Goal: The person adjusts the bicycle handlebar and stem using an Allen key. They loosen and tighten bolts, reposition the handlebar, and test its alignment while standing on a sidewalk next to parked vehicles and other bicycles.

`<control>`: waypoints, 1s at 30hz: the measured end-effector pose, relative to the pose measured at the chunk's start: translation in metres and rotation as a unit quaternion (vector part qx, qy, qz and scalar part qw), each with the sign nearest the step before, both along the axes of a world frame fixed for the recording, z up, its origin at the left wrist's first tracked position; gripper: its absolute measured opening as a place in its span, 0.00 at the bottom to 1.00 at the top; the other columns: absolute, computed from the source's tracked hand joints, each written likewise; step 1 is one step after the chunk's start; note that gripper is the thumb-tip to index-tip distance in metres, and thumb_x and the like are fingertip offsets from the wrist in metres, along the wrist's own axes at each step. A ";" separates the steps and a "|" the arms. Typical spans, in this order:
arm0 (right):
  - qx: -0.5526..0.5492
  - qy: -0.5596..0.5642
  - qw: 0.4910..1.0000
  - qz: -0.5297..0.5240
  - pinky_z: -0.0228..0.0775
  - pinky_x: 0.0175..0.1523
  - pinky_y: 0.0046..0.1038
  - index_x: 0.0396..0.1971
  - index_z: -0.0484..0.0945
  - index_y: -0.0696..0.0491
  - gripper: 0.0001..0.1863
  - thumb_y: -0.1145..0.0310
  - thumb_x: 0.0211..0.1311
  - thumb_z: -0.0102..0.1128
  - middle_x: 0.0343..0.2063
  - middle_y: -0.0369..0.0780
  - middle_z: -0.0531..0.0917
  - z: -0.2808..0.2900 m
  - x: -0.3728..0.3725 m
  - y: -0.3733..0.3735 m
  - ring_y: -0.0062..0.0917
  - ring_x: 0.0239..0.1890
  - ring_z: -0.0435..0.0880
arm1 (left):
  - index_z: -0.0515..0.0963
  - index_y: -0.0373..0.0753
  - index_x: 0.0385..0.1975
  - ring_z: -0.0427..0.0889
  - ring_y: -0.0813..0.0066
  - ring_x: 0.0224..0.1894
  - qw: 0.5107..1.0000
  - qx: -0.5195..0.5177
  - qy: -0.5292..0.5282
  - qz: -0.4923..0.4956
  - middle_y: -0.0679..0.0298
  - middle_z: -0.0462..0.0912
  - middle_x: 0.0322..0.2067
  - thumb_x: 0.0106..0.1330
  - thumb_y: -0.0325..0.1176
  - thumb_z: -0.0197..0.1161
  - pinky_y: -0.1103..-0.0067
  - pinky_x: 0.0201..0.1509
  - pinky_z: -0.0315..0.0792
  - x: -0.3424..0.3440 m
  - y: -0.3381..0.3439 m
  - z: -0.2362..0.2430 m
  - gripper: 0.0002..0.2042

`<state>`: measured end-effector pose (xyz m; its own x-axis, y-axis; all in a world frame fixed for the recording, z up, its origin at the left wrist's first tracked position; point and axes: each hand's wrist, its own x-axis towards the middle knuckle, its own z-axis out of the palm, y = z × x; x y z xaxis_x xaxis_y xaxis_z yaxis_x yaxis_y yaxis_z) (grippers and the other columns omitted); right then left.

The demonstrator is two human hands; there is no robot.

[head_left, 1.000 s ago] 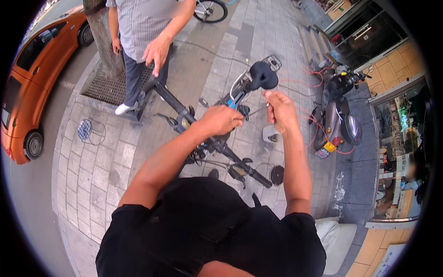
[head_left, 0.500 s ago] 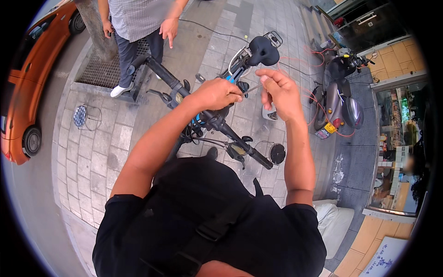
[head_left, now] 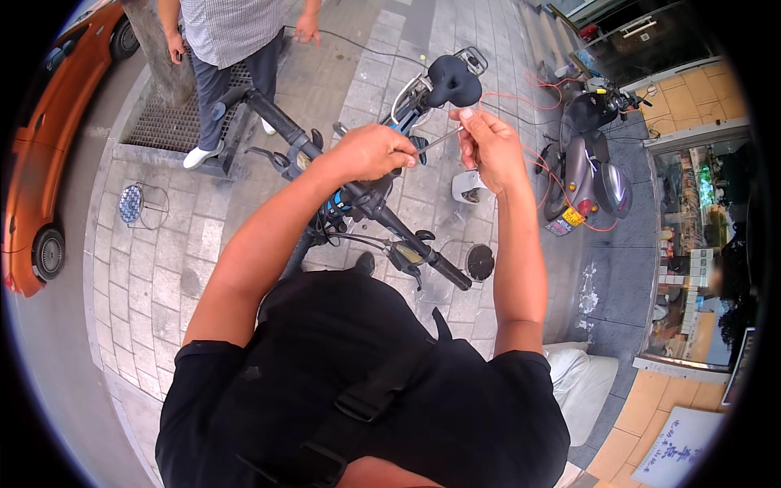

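A thin, dark metal rod (head_left: 439, 144) spans the gap between my two hands, above the bicycle. My left hand (head_left: 370, 153) is closed on its near end, over the middle of the handlebar (head_left: 382, 213). At the far end, my right hand (head_left: 495, 150) pinches the rod between thumb and fingers. The rod's exact kind is too small to make out. Beyond my hands is the bicycle's black saddle (head_left: 454, 81), with part of the blue frame below it. My left forearm hides part of the handlebar.
Another person (head_left: 232, 32) stands at the far left beside a tree grate. A white container (head_left: 468, 187) and a round black object (head_left: 480, 262) are on the paving. To the right stands a scooter (head_left: 579, 171) among orange cables; an orange car (head_left: 61, 122) is at left.
My hands have drawn slightly apart, and more of the rod shows between them. The other person's raised hand has lowered. The whole view has shifted a little.
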<state>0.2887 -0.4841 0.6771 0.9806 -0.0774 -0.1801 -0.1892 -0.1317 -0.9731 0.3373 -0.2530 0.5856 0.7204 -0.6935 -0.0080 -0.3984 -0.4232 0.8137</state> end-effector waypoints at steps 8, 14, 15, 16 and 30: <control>-0.379 -0.224 0.896 -0.060 0.72 0.33 0.19 0.53 0.87 0.58 0.16 0.63 0.77 0.65 0.33 0.36 0.87 0.013 -0.012 0.019 0.18 0.33 0.85 | 0.89 0.50 0.51 0.89 0.55 0.46 0.999 0.025 -0.036 -0.015 0.62 0.92 0.41 0.73 0.44 0.66 0.65 0.49 0.80 0.005 -0.002 0.014 0.13; 0.203 -0.017 0.974 0.098 0.70 0.31 0.22 0.51 0.87 0.57 0.16 0.61 0.74 0.70 0.29 0.34 0.87 0.005 -0.025 -0.009 0.16 0.26 0.81 | 0.89 0.52 0.51 0.88 0.51 0.50 0.999 0.035 0.005 -0.034 0.58 0.91 0.44 0.74 0.45 0.63 0.59 0.54 0.79 -0.004 -0.002 0.018 0.13; 0.128 -0.021 0.987 0.092 0.69 0.31 0.21 0.50 0.88 0.57 0.16 0.60 0.73 0.71 0.28 0.33 0.87 0.004 -0.019 -0.013 0.15 0.26 0.80 | 0.89 0.52 0.51 0.88 0.50 0.49 0.999 0.027 -0.005 -0.033 0.58 0.91 0.43 0.74 0.45 0.63 0.59 0.53 0.79 -0.004 -0.002 0.015 0.13; 0.052 -0.025 0.995 0.084 0.68 0.31 0.21 0.48 0.89 0.57 0.16 0.59 0.72 0.72 0.28 0.32 0.86 0.005 -0.012 -0.018 0.14 0.26 0.78 | 0.89 0.52 0.51 0.88 0.50 0.49 0.999 0.019 -0.015 -0.031 0.58 0.91 0.43 0.74 0.45 0.63 0.59 0.53 0.79 -0.002 -0.002 0.013 0.13; 0.138 0.084 0.987 -0.017 0.61 0.26 0.20 0.41 0.89 0.58 0.17 0.57 0.76 0.67 0.18 0.29 0.72 0.015 -0.008 -0.003 0.14 0.20 0.70 | 0.89 0.48 0.44 0.87 0.51 0.47 0.995 0.066 -0.076 -0.007 0.61 0.90 0.42 0.71 0.46 0.67 0.58 0.50 0.78 -0.011 -0.004 0.010 0.13</control>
<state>0.2812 -0.4869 0.6916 0.9328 -0.0359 -0.3587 -0.3505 0.1431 -0.9256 0.3265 -0.2575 0.5958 0.7106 -0.7035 0.0090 -0.5198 -0.5163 0.6806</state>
